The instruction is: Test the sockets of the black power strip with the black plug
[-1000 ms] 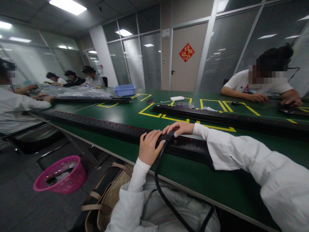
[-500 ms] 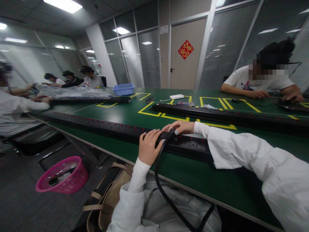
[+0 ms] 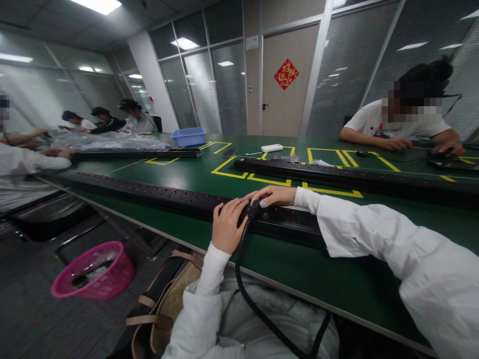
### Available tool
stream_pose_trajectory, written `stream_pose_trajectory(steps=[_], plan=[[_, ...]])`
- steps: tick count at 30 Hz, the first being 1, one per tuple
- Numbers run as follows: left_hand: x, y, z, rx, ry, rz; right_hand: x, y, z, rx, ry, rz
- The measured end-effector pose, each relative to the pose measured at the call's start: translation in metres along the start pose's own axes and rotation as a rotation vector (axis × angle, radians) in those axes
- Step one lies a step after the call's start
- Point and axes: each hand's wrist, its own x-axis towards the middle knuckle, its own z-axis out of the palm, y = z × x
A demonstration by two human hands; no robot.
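Note:
A long black power strip with red dots runs diagonally along the near side of the green table. A black plug stands at the strip, its thick black cable hanging over the table edge to my lap. My left hand is wrapped round the plug's left side, fingers bent over the strip. From the right, my right hand has its fingertips pressed on the plug. The fingers hide part of the plug and the sockets under it.
Another black strip lies farther back. A white device, a blue basket and plastic bags are on the green table. A pink basket and a tan bag are below. Several people sit around.
The view has shifted slightly, moving everything a little to the left. Both hands stay at the plug, which has moved slightly left along the strip or tilted; I cannot tell which.

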Motion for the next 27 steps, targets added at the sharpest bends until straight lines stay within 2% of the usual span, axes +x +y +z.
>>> stream_pose_trajectory(steps=[5,14,20,27], plan=[[-0.001,0.000,0.000,-0.012,-0.001,-0.006,0.000,0.001,-0.001,-0.041,-0.019,-0.001],[-0.001,0.000,0.002,-0.031,0.025,-0.016,0.000,-0.005,-0.014,-0.276,-0.176,-0.036],[0.000,0.001,0.002,-0.032,0.041,-0.009,-0.003,-0.005,-0.019,-0.341,-0.196,-0.039],[-0.001,0.000,0.002,-0.031,0.050,-0.002,-0.007,-0.001,-0.021,-0.359,-0.159,-0.023]])
